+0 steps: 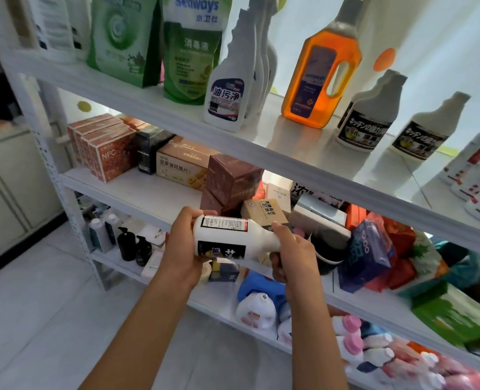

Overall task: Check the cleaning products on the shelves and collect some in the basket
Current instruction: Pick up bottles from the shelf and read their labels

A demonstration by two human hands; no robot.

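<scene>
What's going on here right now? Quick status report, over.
Left hand grips base of white bottle, right hand grips its neck. Bottle lies sideways in front of the shelves, label up. No basket in view. Nothing in the way.

Smooth white plastic bottle [227, 237] — glossy label; shelf [289, 161] — painted, satin.

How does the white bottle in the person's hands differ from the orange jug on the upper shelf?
The white bottle lies on its side off the shelf, gripped at its base by the left hand and at its neck by the right hand; the orange jug stands upright and untouched. The white bottle is opaque with a black label; the orange jug is translucent with a blue label and a cut-through handle. Both narrow to a neck.
</scene>
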